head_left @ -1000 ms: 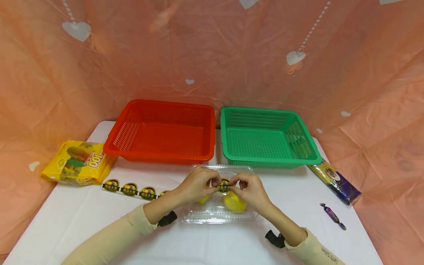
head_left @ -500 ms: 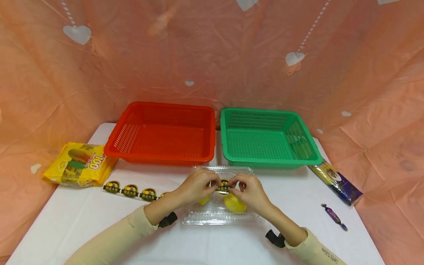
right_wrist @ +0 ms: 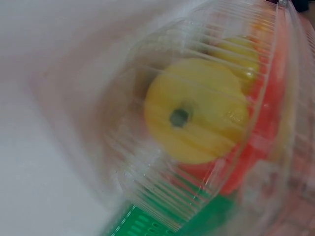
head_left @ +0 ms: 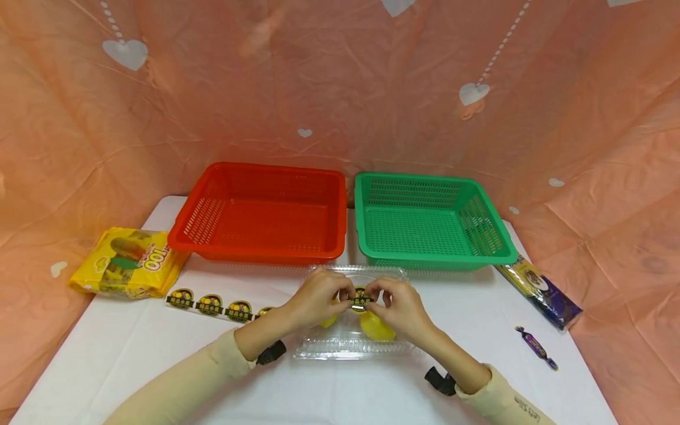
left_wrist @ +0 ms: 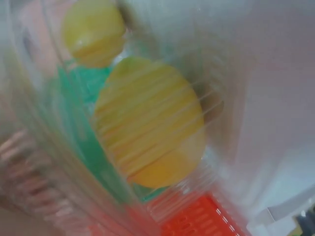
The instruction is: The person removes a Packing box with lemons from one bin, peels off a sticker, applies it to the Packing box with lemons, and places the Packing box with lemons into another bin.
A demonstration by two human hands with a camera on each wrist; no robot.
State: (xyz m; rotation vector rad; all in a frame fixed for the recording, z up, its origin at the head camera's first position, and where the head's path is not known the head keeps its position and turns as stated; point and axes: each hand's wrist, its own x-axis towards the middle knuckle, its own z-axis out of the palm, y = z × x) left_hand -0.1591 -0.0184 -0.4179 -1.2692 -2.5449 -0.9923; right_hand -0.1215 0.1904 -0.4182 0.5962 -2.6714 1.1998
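A clear plastic clamshell box [head_left: 350, 353] lies at the front middle of the table in the head view. Through its ribbed wall two yellow fruits show: one [head_left: 377, 328] by the right hand, another [head_left: 329, 321] partly hidden by the left. The left wrist view has a large yellow fruit [left_wrist: 150, 123] close up; in the right wrist view a yellow fruit [right_wrist: 206, 110] has a dark green spot. Over the lid, a round black-and-gold sticker [head_left: 361, 300] is pinched at its left side by my left hand [head_left: 320, 300] and at its right by my right hand [head_left: 401, 308].
Behind the box stand a red basket [head_left: 260, 255] and a green basket [head_left: 435, 260]. To the left lie a strip of stickers [head_left: 209, 305] and a yellow bag [head_left: 124, 265]. A purple-and-gold packet [head_left: 542, 294] and a purple wrapped candy [head_left: 536, 348] are at the right.
Both hands stay in place over the box. The sticker between them tilts slightly, and a bright glint now shows on its lower part.
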